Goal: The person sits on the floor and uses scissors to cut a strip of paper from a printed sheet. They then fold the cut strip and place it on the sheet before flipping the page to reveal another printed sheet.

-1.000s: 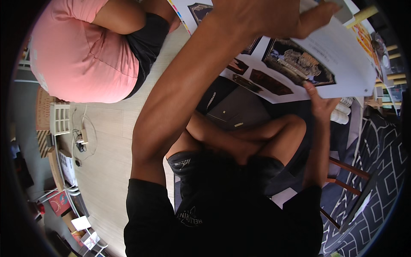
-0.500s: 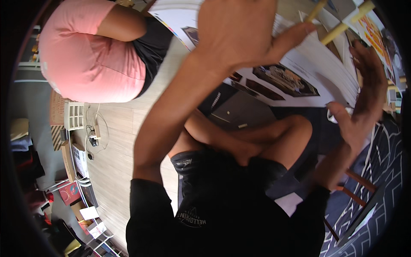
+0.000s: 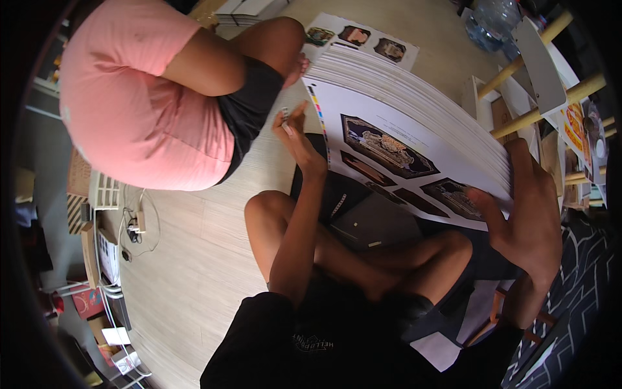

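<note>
A thick stack of printed sheets (image 3: pixel 389 129) stands tilted in front of my crossed legs. Its top sheet is white, with dark ornate angular designs and a strip of colour patches along the left edge. My right hand (image 3: pixel 528 211) grips the stack's right end, thumb on the top sheet and fingers round the far side. Just off the left edge is my left hand (image 3: pixel 298 139), its fingers raised and apart. A small greyish spot shows at its fingers, too small to make out.
A person in a pink shirt (image 3: pixel 142 97) sits close on the left. Beyond the stack lies another printed sheet (image 3: pixel 363 42). A wooden-legged rack (image 3: pixel 518 123) stands at the right, near large clear plastic bottles (image 3: pixel 492 23). Cables (image 3: pixel 136 223) lie on the floor at left.
My left hand has come down from above the stack to its left edge. My right hand has closed on the right end. The stack now shows more fully, and the view has shifted.
</note>
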`<state>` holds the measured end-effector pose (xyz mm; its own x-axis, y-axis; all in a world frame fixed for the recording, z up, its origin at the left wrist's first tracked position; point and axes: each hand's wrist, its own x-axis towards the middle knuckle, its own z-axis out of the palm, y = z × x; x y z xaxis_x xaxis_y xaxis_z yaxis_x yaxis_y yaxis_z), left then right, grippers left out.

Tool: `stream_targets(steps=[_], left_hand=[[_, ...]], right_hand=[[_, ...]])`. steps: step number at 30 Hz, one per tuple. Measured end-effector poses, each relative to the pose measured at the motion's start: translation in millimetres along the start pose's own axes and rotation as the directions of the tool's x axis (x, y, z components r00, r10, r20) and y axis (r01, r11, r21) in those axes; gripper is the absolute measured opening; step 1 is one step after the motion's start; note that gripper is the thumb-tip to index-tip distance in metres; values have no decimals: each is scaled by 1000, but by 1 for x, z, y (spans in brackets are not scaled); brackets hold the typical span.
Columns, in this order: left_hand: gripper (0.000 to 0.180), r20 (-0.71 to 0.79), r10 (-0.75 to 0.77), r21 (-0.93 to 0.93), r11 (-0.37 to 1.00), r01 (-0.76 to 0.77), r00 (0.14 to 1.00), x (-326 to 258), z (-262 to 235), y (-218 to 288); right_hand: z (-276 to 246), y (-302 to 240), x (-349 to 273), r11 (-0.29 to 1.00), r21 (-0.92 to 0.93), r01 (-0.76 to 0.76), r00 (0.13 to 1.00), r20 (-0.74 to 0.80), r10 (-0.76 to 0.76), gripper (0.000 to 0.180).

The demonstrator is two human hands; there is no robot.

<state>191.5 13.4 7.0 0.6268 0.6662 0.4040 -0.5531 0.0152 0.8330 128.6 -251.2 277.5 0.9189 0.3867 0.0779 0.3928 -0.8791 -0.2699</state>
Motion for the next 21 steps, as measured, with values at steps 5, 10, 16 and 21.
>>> stream_targets(steps=[5,10,16,21], left_hand=[[56,244,-151,56,988,141,958,-37,-28,-69],[54,65,-26,222,975,11,998,-43,-8,-90],[54,190,334,287,880,-377,923,11,20,-21],[60,567,518,264,623,-736,641,82,70,78]], right_hand=[[6,3,5,997,73,35,999,-31,-33,46],[3,3,1,999,21,30,999,-46,-29,47],[-12,41,-54,987,155,-40,993,-102,56,47],[93,172,-138,852,515,-99,886,-344,310,41]])
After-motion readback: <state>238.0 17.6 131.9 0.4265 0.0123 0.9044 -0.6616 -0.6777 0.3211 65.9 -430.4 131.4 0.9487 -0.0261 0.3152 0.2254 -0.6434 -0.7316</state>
